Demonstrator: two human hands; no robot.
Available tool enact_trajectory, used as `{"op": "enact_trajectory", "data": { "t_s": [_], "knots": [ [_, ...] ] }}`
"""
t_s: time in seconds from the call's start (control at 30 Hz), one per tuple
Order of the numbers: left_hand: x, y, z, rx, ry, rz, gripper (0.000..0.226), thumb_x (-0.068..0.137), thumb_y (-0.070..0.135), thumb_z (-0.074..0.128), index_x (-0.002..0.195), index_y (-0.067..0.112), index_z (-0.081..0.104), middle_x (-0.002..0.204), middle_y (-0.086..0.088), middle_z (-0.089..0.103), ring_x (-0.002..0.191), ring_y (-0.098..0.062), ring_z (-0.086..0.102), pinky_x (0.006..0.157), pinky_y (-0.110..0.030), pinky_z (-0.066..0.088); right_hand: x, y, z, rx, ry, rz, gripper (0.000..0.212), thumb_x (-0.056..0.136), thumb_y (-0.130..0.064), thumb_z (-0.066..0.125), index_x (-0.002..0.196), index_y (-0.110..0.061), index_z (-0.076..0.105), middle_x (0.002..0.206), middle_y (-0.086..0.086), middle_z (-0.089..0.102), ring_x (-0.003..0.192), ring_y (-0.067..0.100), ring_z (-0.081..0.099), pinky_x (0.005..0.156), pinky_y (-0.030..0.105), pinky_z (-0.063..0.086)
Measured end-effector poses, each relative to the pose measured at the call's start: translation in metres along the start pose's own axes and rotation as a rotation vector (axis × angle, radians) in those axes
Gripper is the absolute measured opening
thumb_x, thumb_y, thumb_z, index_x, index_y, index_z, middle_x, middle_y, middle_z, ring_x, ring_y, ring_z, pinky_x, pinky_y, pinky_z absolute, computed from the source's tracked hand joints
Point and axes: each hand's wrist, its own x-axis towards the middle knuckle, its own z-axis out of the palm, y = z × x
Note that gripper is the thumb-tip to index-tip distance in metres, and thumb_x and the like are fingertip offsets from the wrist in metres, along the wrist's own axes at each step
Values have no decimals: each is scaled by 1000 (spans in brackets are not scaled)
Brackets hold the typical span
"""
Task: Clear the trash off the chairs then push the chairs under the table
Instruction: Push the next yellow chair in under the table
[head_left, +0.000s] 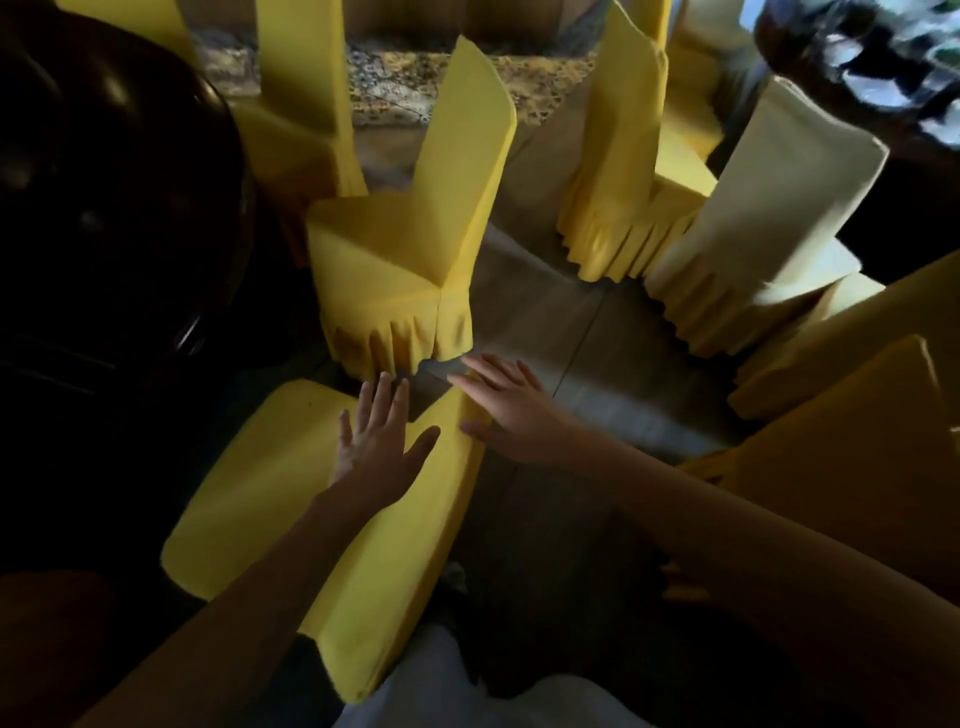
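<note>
Here, your left hand (382, 441) lies flat, fingers spread, on the yellow cover of the near chair (249, 499). Your right hand (506, 402) rests with straight fingers along that chair's right edge. The hands are apart, and neither curls round anything. The near chair stands just beside the right edge of the dark glossy table (104, 208). Just beyond your fingertips stands a second yellow chair (405, 249), its pleated skirt reaching the tiled floor (561, 322). A cream-covered chair (769, 208) stands farther right.
</note>
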Motion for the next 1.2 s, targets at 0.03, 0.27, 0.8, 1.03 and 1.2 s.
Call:
{"op": "enact_trajectory", "data": {
  "t_s": [0.03, 0.27, 0.8, 1.03, 1.2],
  "knots": [
    [6, 2, 0, -11, 9, -14, 81, 84, 68, 16, 149, 23, -5, 156, 2, -17, 137, -12, -23, 113, -45, -10, 7, 4, -5, -9, -16, -25, 71, 90, -67, 21, 150, -28, 19, 160, 3, 8, 147, 23, -1, 114, 50, -3],
    [21, 3, 0, -34, 77, -124, 77, 88, 65, 21, 149, 25, -4, 151, 5, -23, 135, -13, -27, 111, -42, -14, 45, 22, -20, -122, -197, -221, 62, 95, -57, 35, 148, -28, 24, 161, -1, 7, 147, 20, -2, 117, 50, 3],
    [-129, 42, 52, -237, 73, -818, 63, 89, 66, 23, 141, 33, 35, 158, 1, 17, 146, -19, 6, 116, -47, 4, 79, 27, 1, -432, -611, -603, 97, 65, -93, 20, 144, -38, 27, 151, -3, 34, 138, 23, 29, 103, 64, 22],
    [-156, 63, 63, -68, 393, -777, 71, 70, 87, 25, 104, 40, 64, 103, 16, 68, 88, -10, 66, 63, -26, 47, 78, 33, 6, -368, -480, -697, 93, 58, -97, 12, 116, -38, 55, 102, -11, 59, 98, 16, 56, 89, 46, 41],
    [-153, 51, 65, -34, 370, -821, 70, 59, 91, 32, 90, 39, 65, 86, 15, 70, 74, -10, 66, 55, -23, 40, 69, 45, 19, -248, -151, -826, 80, 72, -90, 23, 105, -31, 67, 97, -9, 68, 91, 13, 62, 89, 35, 41]
  ]
}}
